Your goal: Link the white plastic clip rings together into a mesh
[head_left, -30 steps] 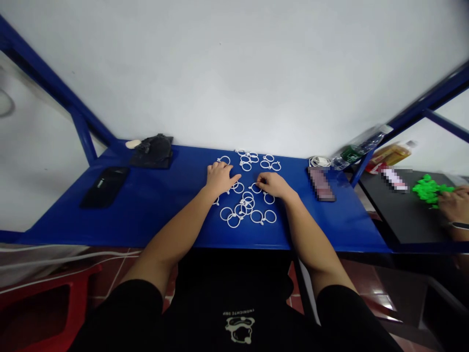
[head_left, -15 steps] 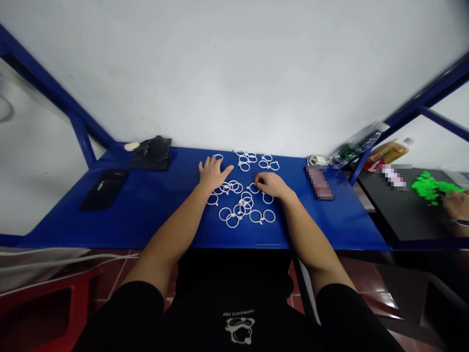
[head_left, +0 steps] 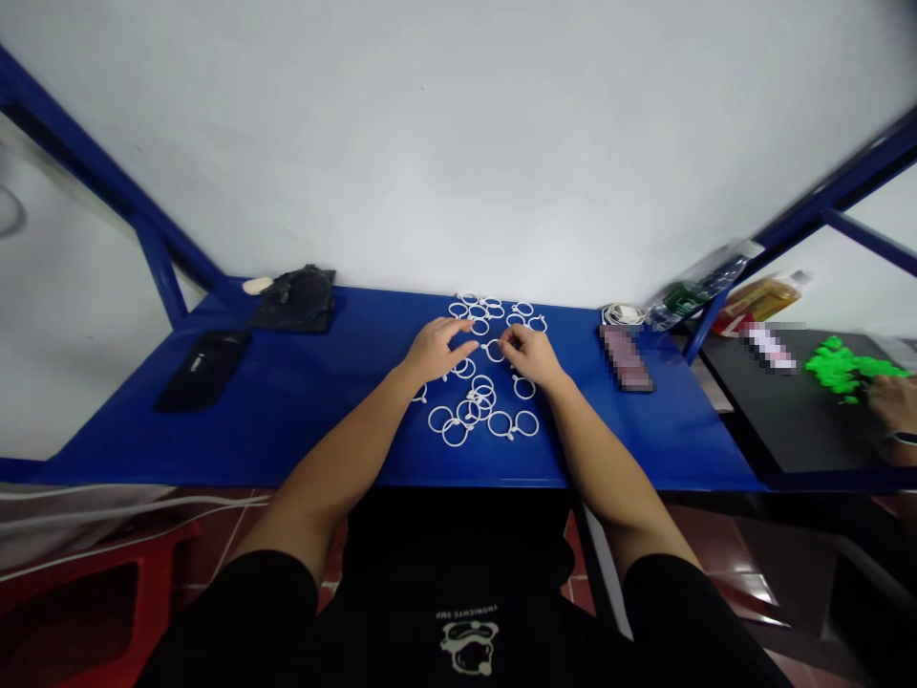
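Note:
Several white plastic rings (head_left: 479, 406) lie scattered on the blue table (head_left: 301, 401), and a second cluster of rings (head_left: 494, 310) sits nearer the wall. My right hand (head_left: 531, 355) is closed in a pinch on one white ring (head_left: 492, 351) just above the tabletop. My left hand (head_left: 434, 350) rests beside it, fingers apart and pointing at that ring, lying over other rings. The two hands are almost touching.
A black phone (head_left: 204, 368) and a dark pouch (head_left: 297, 296) lie at the left. On the right are a blurred phone (head_left: 627, 358), a coiled cable (head_left: 623, 313) and bottles (head_left: 698, 287). Another person's hand (head_left: 892, 401) handles green pieces (head_left: 842, 368) on a black table (head_left: 788, 420).
My left hand reached out to the far left rings, then came back right towards the middle. My right hand moved slightly forward with a ring, and the hands now meet.

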### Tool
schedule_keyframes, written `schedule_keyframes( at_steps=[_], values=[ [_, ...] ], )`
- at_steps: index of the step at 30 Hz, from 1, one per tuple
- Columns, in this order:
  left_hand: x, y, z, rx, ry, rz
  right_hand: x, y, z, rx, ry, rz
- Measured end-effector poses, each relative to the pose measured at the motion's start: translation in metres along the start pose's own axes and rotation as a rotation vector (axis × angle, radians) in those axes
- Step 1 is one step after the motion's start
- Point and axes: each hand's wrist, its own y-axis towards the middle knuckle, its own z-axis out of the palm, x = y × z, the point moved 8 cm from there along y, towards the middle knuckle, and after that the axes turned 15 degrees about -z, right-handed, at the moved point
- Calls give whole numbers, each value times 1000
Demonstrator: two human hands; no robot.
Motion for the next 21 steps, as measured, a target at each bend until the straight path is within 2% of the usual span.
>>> schedule_keyframes(
  at_steps=[3, 5, 12, 21],
  values=[
    [-18, -9, 10, 50, 13, 85, 6, -1, -3, -130, 53, -4],
    [-25, -13, 14, 57, 14, 80, 11, -2, -2, -162, 59, -24],
    [-27, -15, 9, -19, -62, 11, 21, -4, -2, -192, -34, -98],
    [-28, -16, 8, 9, -202, -32, 27, -3, -3, -140, -269, -138]
  ],
)
